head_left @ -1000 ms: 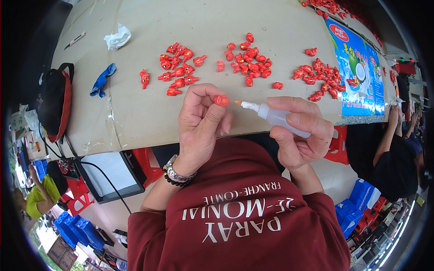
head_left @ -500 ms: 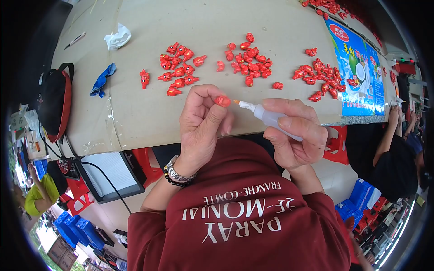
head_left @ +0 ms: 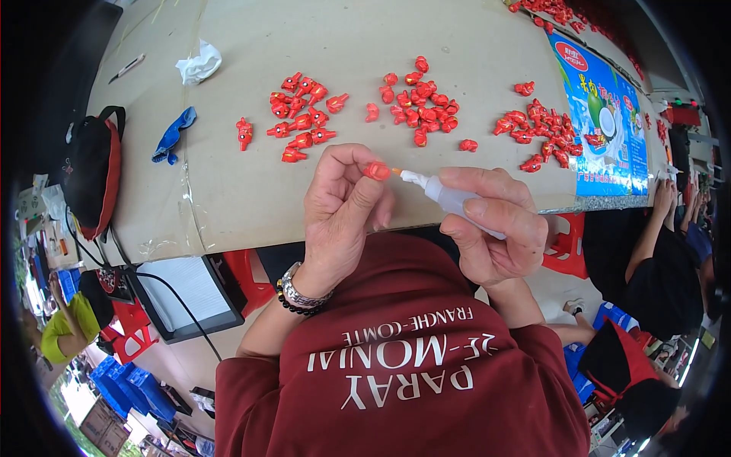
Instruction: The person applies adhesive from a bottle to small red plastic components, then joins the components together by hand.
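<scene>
Between the thumb and fingers of my left hand is a small red plastic figure part. My right hand grips a translucent white squeeze bottle, tilted so its tip points left. The bottle's narrow orange nozzle reaches the right side of the red part; whether it touches cannot be made out. White material wraps the base of the nozzle. Both hands are over the near edge of the table. Beyond them lie a left pile, a middle pile and a right pile of similar red pieces.
The table has a covering with tape along it. On its left are a black and red bag, a blue cloth piece, crumpled tissue and a pen. A blue printed sheet lies right. Red stools stand below.
My right hand and the bottle have shifted very slightly left and down. My left hand keeps its hold nearly still. A person in black and red has come into view at lower right.
</scene>
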Motion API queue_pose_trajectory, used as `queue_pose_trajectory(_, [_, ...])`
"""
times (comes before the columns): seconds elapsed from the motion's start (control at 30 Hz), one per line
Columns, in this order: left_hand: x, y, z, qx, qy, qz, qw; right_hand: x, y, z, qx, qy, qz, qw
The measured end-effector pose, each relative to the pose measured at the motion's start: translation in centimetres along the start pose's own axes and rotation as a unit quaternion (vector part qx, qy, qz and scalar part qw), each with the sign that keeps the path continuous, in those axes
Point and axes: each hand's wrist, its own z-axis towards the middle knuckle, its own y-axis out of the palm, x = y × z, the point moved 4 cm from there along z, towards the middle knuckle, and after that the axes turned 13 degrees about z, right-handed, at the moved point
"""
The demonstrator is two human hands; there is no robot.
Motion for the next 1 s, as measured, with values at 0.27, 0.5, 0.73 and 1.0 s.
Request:
queue_pose_trajectory(0.27, [-0.03,-0.13,0.06,-0.001,-0.005,-0.002,1.000,-0.43,0.07,0.25,-0.009,0.012,-0.011,1.000])
queue_pose_trajectory(0.5, [0.02,-0.11,0.15,0.011,0.004,-0.008,1.000,-0.47,0.04,0.13,-0.005,0.004,-0.017,1.000])
queue_pose_trajectory(0.73, [-0.06,-0.29,0.20,0.005,0.051,0.012,0.999,-0.76,-0.20,0.32,0.012,0.030,0.023,0.999])
queue_pose_trajectory(1.0, [0.07,-0.31,0.23,-0.004,0.088,0.029,0.996,-0.50,-0.33,0.38,0.014,0.055,0.041,0.998])
